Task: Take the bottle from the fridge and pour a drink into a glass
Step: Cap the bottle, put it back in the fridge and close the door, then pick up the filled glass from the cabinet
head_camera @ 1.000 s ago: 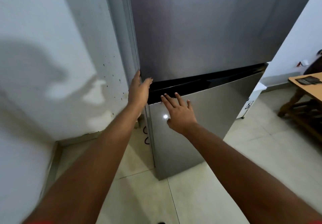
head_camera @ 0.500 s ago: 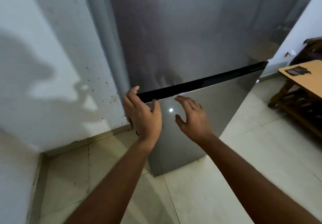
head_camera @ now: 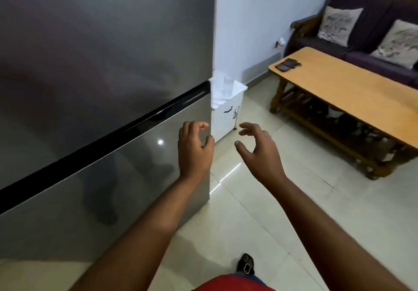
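A tall steel-grey fridge [head_camera: 108, 48] fills the left of the view, both doors closed, with a black strip between the upper and lower door. My left hand [head_camera: 194, 150] hovers in front of the lower door's right edge, fingers curled and apart, holding nothing. My right hand [head_camera: 260, 150] is just right of it over the floor, also open and empty. A clear glass [head_camera: 226, 87] appears to stand on the small white cabinet [head_camera: 228, 112] beside the fridge. No bottle is in view.
A low wooden coffee table [head_camera: 343, 96] with a dark flat object [head_camera: 287, 64] on it stands at the right. Behind it is a dark sofa [head_camera: 371, 33] with two cushions. The floor is pale tile; my foot [head_camera: 246, 266] shows at the bottom.
My view has swung right along the fridge. Both hands have left the fridge's left door edge and now hang free near its right edge, fingers curled.
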